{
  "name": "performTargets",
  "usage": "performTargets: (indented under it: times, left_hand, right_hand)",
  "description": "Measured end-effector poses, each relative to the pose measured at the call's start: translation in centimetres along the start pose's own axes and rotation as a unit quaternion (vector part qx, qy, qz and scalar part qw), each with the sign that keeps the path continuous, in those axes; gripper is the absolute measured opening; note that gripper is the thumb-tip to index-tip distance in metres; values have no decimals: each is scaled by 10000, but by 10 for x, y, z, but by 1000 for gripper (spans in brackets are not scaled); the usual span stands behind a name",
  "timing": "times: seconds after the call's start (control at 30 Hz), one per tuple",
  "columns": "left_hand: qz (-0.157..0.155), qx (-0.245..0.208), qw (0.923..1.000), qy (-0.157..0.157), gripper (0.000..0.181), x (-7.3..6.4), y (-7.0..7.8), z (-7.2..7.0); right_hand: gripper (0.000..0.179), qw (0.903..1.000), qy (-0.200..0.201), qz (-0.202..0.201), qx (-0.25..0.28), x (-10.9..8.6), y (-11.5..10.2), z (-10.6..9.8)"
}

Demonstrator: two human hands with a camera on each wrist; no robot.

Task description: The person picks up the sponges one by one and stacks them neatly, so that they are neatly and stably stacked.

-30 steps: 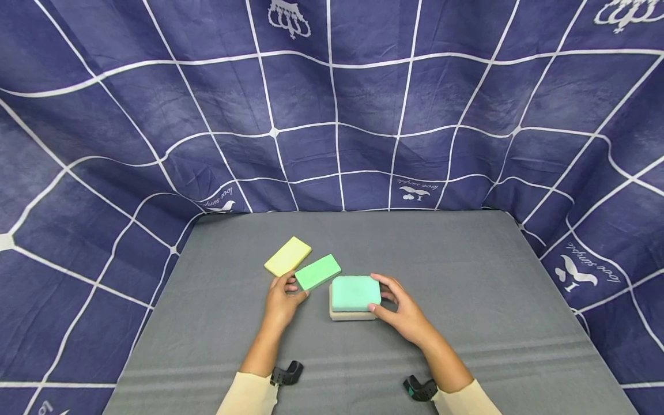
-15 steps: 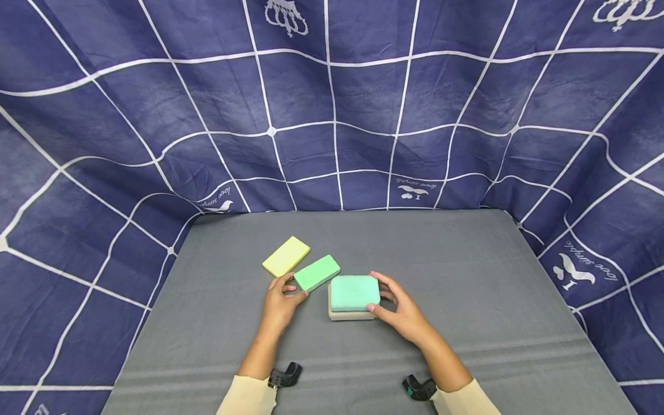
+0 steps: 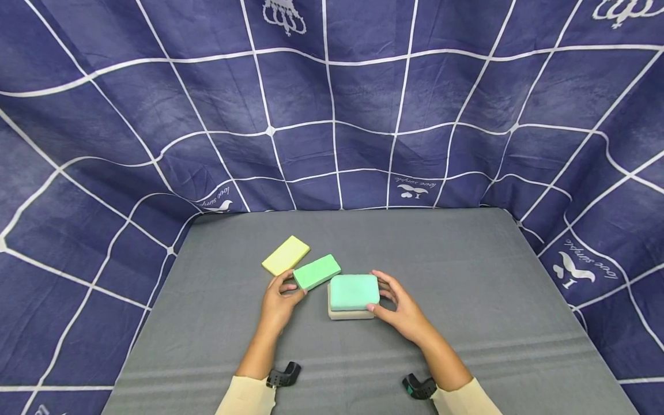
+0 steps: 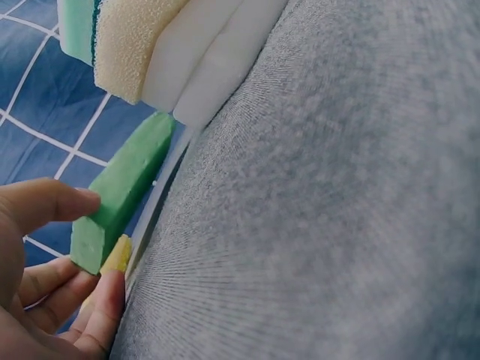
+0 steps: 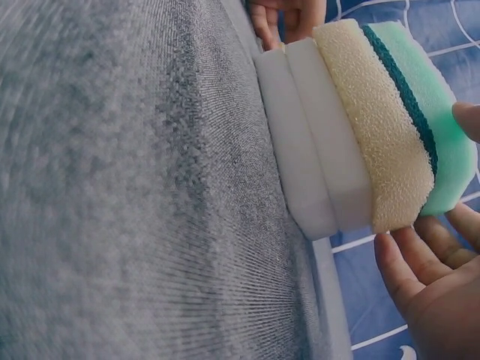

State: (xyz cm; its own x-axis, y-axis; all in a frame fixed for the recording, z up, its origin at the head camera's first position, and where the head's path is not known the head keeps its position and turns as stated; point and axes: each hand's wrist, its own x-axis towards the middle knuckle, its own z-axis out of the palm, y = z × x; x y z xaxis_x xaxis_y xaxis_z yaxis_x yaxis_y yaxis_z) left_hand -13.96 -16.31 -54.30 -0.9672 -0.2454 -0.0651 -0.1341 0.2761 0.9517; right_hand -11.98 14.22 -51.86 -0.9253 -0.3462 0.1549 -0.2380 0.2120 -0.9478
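My left hand (image 3: 277,305) pinches the near left end of a flat green sponge block (image 3: 317,272), thumb on one side and fingers on the other. Beyond those fingers, a thinner yellow block (image 3: 286,255) lies on the table. To the right stands a stack: two white sponge blocks (image 5: 330,135) at the bottom, a porous beige sponge (image 5: 379,127) over them, and a mint sponge (image 3: 355,291) with a dark green scouring layer (image 5: 401,94) on top. My right hand (image 3: 402,314) holds the mint sponge from its right, thumb at the near corner, fingertips reaching the beige edge.
A grey cloth-covered table (image 3: 441,248) carries everything. Around its back and sides hangs a dark blue curtain (image 3: 368,150) with white grid lines. A black wrist camera (image 3: 284,374) sits on the left wrist and another black camera (image 3: 419,387) on the right.
The head view has shifted slightly. Both hands keep their hold, and the blocks and stack show no clear movement.
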Motion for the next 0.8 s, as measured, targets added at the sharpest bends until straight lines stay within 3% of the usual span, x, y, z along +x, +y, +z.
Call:
performTargets:
  times: [0.3, 0.53, 0.7, 0.8]
  left_hand:
    - [130, -541, 9985, 15, 63, -1, 3, -1]
    - [26, -746, 9971, -161, 62, -12, 34, -8]
    - [90, -1054, 9942, -181, 62, -8, 23, -6]
    - [262, -1074, 9936, -238, 61, -11, 25, -5]
  right_hand:
    - [75, 10000, 26, 34, 38, 0, -1, 0]
    - [75, 10000, 10, 2, -1, 1, -1, 1]
    - [75, 10000, -14, 72, -23, 1, -2, 1]
    - [76, 9999, -34, 137, -17, 0, -2, 0]
